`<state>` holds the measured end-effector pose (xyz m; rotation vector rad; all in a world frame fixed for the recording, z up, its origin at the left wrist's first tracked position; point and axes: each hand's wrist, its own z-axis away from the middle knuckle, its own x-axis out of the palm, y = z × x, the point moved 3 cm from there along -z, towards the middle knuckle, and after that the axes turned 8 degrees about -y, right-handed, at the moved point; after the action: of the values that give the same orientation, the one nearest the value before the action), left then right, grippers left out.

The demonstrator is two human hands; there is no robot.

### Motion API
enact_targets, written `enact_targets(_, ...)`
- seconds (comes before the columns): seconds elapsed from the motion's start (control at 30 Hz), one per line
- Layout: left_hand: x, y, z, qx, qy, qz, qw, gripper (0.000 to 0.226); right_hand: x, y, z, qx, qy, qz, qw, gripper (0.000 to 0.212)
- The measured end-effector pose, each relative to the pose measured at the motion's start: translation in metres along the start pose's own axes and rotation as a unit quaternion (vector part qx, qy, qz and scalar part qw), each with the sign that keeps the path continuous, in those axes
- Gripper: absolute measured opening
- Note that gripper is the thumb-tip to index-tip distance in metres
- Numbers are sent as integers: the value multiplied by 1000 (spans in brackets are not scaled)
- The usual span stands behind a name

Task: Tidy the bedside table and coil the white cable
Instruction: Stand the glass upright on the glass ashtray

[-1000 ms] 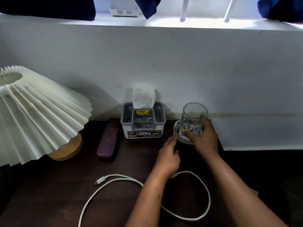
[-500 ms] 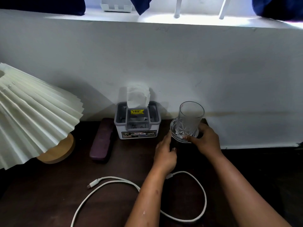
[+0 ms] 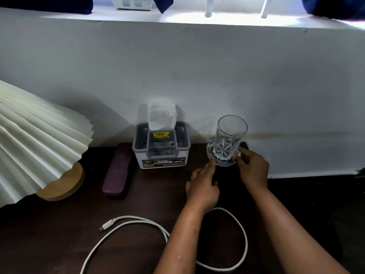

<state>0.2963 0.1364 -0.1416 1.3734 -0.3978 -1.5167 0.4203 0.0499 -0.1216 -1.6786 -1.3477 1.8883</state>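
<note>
A white cable (image 3: 245,240) lies in a loose loop on the dark wooden bedside table (image 3: 49,240), its plug (image 3: 106,224) pointing left. An empty clear glass (image 3: 231,135) stands upright on a clear saucer (image 3: 210,148) at the back of the table, by the wall. My left hand (image 3: 203,186) reaches forward with its index fingertip on the saucer's left rim. My right hand (image 3: 253,169) pinches the saucer's right rim at the foot of the glass. My left forearm crosses over part of the cable loop.
A grey-and-white tissue box (image 3: 162,155) with a tissue sticking up stands left of the glass. A purple case (image 3: 117,171) lies beside it. A pleated white lampshade (image 3: 39,143) on a wooden base (image 3: 63,184) fills the left. A white wall (image 3: 197,76) backs the table.
My right hand slid down from the side of the glass to the saucer rim. The left hand stayed at the saucer's left edge. The view shifted slightly to the right.
</note>
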Motion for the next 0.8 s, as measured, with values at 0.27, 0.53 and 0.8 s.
enact_targets(0.27, 0, 3, 0, -13, 44, -24, 999, 76, 8, -4, 0, -21, -16, 31, 999, 30)
enact_targets(0.53, -2, 1, 1, -6, 52, -51, 997, 77, 12, -14, 2, -28, -10, 16, 999, 27)
enact_targets(0.8, 0, -5, -4, -2, 16, -46, 999, 78, 10, -11, 2, -18, -22, 42, 999, 29)
